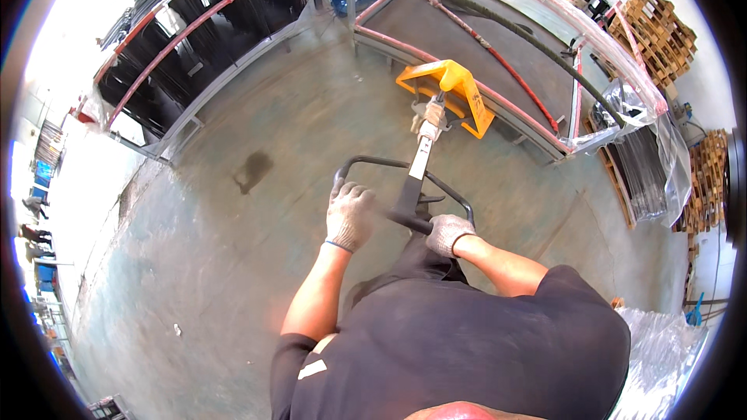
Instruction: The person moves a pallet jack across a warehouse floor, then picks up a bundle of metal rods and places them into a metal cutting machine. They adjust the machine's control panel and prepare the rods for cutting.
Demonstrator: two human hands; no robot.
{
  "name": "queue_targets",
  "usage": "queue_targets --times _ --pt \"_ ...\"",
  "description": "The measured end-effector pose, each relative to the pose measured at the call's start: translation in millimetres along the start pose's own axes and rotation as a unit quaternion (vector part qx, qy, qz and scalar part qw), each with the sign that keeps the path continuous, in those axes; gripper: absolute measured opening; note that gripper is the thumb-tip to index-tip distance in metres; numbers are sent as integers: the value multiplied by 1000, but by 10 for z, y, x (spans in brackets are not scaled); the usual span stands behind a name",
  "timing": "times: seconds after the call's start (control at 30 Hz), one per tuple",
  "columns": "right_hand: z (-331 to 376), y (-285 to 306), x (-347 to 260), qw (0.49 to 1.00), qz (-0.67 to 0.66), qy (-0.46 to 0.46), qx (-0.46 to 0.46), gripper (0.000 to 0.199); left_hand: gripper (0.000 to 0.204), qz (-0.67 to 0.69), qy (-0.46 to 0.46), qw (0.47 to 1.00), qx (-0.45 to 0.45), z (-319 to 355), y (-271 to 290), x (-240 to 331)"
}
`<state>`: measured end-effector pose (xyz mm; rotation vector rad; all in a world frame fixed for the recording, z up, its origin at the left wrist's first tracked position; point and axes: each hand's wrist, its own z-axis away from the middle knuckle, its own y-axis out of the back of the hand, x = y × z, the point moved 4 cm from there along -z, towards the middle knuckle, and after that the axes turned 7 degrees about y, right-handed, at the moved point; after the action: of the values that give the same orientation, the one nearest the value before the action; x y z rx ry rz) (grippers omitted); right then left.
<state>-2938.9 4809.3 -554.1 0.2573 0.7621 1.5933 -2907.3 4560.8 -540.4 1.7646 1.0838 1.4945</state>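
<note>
A yellow pallet jack (454, 78) stands in front of me, its body close against the red-and-grey metal rack at the upper middle. Its black handle (377, 159), a wide loop on a shaft with a white strip, slants back toward my body. My left hand (350, 215), in a light knit glove, is closed on the left side of the loop. At the handle's right end, my right hand (450, 234), in the same kind of glove, is wrapped round the grip. My right fingers are partly hidden by the bar.
The metal rack (498, 50) has a dark sheet base and red bars. Another rack (210, 39) of black sheets stands at upper left. Wooden pallets (654, 31) and a plastic-wrapped stack (646, 167) line the right. A dark stain (253, 171) marks the concrete floor.
</note>
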Motion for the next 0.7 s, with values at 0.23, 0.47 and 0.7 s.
queue_targets --times 0.23,0.47,0.7 --pt "347 -804 -1154 1000 -2 -17 15 40 32 47 71 996 -30 1618 549 -908" --pt "874 -1584 -2093 999 -46 -15 4 46 26 134 221 966 11 2858 1065 -1558" --pt "792 -2341 -3703 993 -112 20 25 55 23 137 375 916 -53 4700 1701 -2700"
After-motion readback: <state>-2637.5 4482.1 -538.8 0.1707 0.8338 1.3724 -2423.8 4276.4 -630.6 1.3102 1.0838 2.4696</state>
